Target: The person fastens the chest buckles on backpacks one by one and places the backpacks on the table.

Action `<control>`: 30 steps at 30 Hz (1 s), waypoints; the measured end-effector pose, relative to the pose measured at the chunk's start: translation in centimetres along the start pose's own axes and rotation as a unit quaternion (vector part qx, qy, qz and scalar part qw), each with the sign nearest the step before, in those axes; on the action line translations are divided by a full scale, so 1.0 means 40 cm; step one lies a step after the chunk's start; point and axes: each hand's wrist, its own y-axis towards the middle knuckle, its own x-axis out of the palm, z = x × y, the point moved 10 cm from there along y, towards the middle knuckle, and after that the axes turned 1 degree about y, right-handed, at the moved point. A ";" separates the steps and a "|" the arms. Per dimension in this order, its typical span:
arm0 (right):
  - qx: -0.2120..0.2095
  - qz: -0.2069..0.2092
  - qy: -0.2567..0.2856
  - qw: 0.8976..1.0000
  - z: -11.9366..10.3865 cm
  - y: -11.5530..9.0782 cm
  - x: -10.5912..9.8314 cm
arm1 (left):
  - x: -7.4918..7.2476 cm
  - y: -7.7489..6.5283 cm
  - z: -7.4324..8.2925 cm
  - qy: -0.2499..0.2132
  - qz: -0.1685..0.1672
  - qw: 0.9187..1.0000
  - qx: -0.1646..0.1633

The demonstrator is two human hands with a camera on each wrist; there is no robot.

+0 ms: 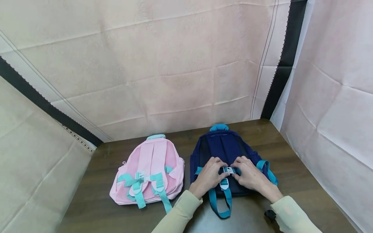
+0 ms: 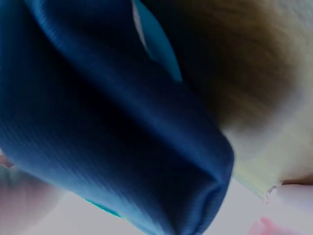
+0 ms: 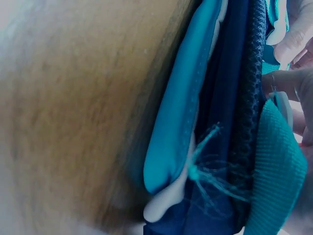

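Note:
A navy backpack (image 1: 222, 145) lies on the table with its straps facing up. Across its middle runs a teal strap with a white-and-teal buckle (image 1: 229, 170). My left hand (image 1: 210, 174) pinches the buckle's left end between thumb and fingers. At its right end, my right hand (image 1: 250, 174) grips the buckle in the same way. Below them hangs a looped teal strap (image 1: 214, 202) with a white adjuster (image 1: 224, 184). In the right wrist view, fingers (image 3: 293, 44) show at the edge beside teal webbing (image 3: 276, 166). Navy fabric (image 2: 112, 122) fills most of the left wrist view.
To the left lies a pink backpack (image 1: 152, 161) with teal straps joined across its front. Both bags rest on a brown wooden table (image 1: 87, 187). Pale fabric walls (image 1: 175, 71) surround the table on three sides. A small black object (image 1: 270, 215) is by the right sleeve.

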 end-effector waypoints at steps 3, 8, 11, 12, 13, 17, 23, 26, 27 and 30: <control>0.003 0.000 0.003 1.000 0.001 -0.001 0.000 | 0.001 0.000 -0.004 -0.004 0.000 1.000 -0.006; 0.000 0.010 0.008 1.000 0.000 -0.003 -0.002 | 0.003 -0.002 -0.009 -0.023 0.006 1.000 -0.015; -0.005 0.022 0.011 1.000 -0.001 -0.005 -0.004 | 0.002 -0.004 -0.011 -0.036 0.013 0.999 -0.019; -0.005 0.025 0.012 1.000 0.000 -0.006 -0.005 | 0.001 -0.005 -0.011 -0.040 0.015 0.999 -0.020; -0.006 0.028 0.013 0.999 0.001 -0.007 -0.005 | 0.000 -0.006 -0.011 -0.044 0.018 0.999 -0.020; 0.000 0.034 0.020 0.999 0.005 -0.015 -0.006 | -0.003 -0.011 -0.010 -0.053 0.031 0.998 -0.018; 0.008 0.043 0.031 0.999 0.012 -0.023 -0.010 | -0.004 -0.018 -0.017 -0.060 0.047 0.997 -0.022; 0.010 0.056 0.036 0.998 0.016 -0.023 -0.018 | -0.011 -0.016 -0.018 -0.064 0.058 0.996 -0.019; 0.010 0.059 0.037 0.998 0.016 -0.022 -0.020 | -0.014 -0.015 -0.019 -0.065 0.061 0.996 -0.019; 0.006 0.065 0.039 0.997 0.016 -0.018 -0.025 | -0.021 -0.014 -0.023 -0.071 0.069 0.995 -0.019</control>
